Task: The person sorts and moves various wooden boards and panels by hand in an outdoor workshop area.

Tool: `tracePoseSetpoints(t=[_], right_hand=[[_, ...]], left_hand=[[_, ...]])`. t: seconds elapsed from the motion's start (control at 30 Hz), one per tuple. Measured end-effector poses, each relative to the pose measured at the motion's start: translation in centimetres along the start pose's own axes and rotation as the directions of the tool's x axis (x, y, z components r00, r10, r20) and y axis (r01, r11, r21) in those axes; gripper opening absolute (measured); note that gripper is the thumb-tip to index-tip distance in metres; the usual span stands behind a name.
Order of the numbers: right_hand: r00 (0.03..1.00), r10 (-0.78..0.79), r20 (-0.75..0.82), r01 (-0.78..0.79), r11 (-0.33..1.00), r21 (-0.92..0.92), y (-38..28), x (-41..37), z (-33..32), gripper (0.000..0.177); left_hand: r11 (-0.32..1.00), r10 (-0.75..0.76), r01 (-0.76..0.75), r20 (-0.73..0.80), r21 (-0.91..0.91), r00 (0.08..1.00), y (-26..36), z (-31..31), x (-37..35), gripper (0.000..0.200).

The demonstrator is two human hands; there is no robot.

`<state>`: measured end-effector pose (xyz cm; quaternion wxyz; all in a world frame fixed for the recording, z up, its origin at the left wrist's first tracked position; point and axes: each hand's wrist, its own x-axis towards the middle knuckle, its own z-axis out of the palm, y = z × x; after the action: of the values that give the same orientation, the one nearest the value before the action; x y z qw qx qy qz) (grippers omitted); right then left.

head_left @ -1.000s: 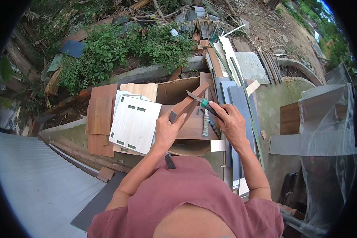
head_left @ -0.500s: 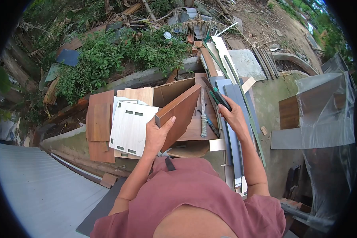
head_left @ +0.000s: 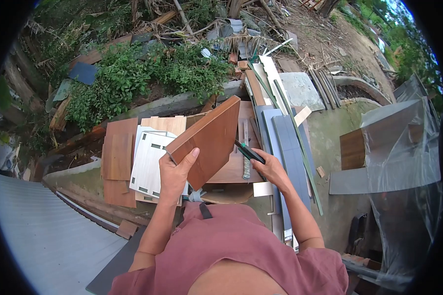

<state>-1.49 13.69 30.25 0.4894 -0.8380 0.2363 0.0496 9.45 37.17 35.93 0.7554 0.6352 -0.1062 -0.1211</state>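
Left hand (head_left: 174, 174) has a solid pinch on the corner of a brown panel (head_left: 214, 142), thumb flat on its face. Right-hand (head_left: 273, 173) fingers are wrapped round a black-and-green utility knife (head_left: 249, 151), its front end right by the panel's right edge; can't tell if they touch. The panel's a nice reddish brown, with visible grain and a thick, lighter-looking long edge angled upward. It's held up tilted in front of the torso, above the pile. Around it: a white slotted board (head_left: 147, 160) to the left, blue-grey planks (head_left: 293, 147) to the right, more brown boards (head_left: 119, 162) further left.
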Motion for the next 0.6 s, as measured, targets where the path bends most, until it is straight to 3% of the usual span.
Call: tracePoseSetpoints(t=[0.13,0.2,0.27,0.37,0.43,0.47,0.53,0.6], right_hand=[[0.999,0.050,0.007,-0.050,0.999,-0.005,2.0,0.1,1.6,0.036],[0.992,0.089,0.092,-0.079,0.991,-0.106,2.8,-0.1,2.7,0.039],[0.990,0.020,0.142,0.001,0.989,-0.146,6.0,-0.1,4.7,0.038],[0.976,0.091,0.198,-0.069,0.991,-0.117,6.3,0.0,5.2,0.039],[0.988,0.155,0.025,-0.155,0.947,0.282,5.0,0.0,4.7,0.045],[0.988,0.153,0.028,-0.154,0.948,0.280,4.0,0.0,4.2,0.045],[0.964,0.094,-0.247,0.039,0.874,0.484,1.7,0.0,3.0,0.052],[0.912,-0.007,-0.411,0.209,0.869,0.448,-0.3,-0.4,2.5,0.055]], left_hand=[[0.991,0.074,-0.077,-0.032,-0.111,0.997,1.9,-0.6,0.3,0.031],[0.954,0.130,-0.149,-0.089,-0.261,0.988,2.8,-0.9,0.3,0.033],[0.949,0.128,-0.153,-0.108,-0.275,0.986,3.6,-1.3,0.4,0.035],[0.892,0.084,-0.156,-0.184,-0.424,0.979,4.1,-2.0,0.7,0.044],[0.871,0.039,-0.140,-0.216,-0.472,0.976,3.7,-2.7,1.0,0.046],[0.845,-0.004,-0.123,-0.237,-0.520,0.972,3.3,-3.0,1.3,0.048],[0.825,-0.035,-0.105,-0.235,-0.556,0.971,2.3,-3.5,2.0,0.050],[0.666,-0.229,-0.001,-0.205,-0.746,0.952,0.9,-4.1,2.6,0.045]])
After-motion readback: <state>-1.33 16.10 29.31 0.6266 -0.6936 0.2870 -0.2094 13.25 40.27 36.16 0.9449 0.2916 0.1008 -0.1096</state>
